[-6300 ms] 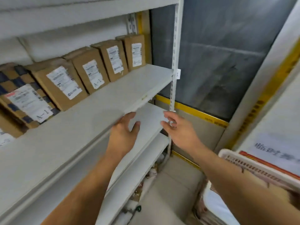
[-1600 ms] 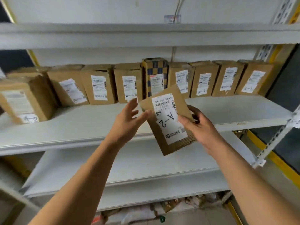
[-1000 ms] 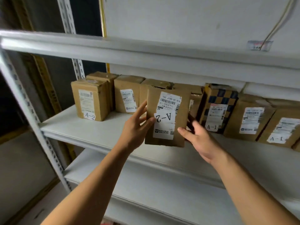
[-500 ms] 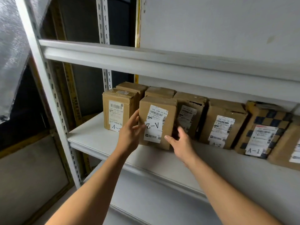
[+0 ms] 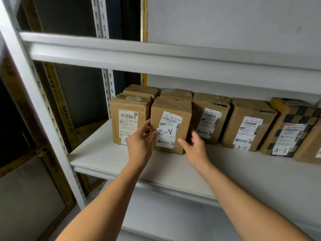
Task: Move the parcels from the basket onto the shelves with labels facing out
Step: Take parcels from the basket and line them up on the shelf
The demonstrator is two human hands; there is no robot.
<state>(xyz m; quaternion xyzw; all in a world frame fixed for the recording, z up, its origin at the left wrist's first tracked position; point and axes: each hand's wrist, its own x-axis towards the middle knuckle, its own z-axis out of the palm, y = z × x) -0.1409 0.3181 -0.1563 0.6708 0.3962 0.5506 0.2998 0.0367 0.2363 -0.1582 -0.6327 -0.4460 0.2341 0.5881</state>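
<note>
Placement is nearly done in the head view: the A-2 parcel (image 5: 171, 125) stands upright on the shelf (image 5: 107, 153), label out though upside down, between neighbouring parcels. The left hand (image 5: 139, 145) and right hand (image 5: 194, 146) flank it with fingers straight, grip released. Next, judging by this, both hands withdraw toward the basket, unseen.

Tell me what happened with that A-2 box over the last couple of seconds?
The A-2 parcel, held in the air in both hands before, now stands on the shelf at the left end of the row, its label facing out. The left hand and right hand have loosened and flank it with open fingers. The other parcels look unmoved.
</note>
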